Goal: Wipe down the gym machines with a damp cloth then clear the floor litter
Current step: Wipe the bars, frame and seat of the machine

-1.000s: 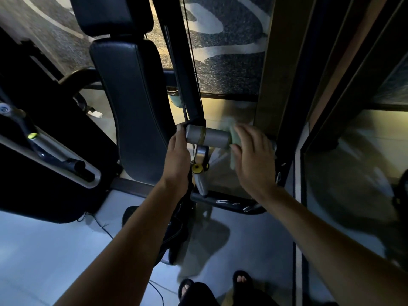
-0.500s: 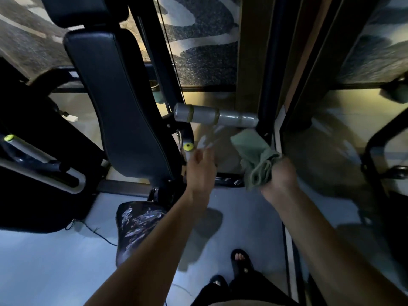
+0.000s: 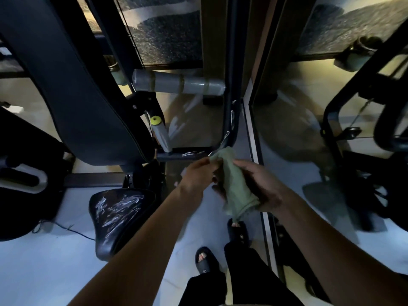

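Both hands have come off the grey handle [image 3: 178,84] and met below it, in front of the body. Left hand [image 3: 197,176] pinches the upper edge of the green cloth [image 3: 234,184] between thumb and fingers. Right hand [image 3: 260,186] is curled round the cloth's right side, gripping it. Cloth hangs bunched between them, clear of the machine. Black seat [image 3: 119,215], scuffed white, lies lower left; back pad [image 3: 72,85] rises above it.
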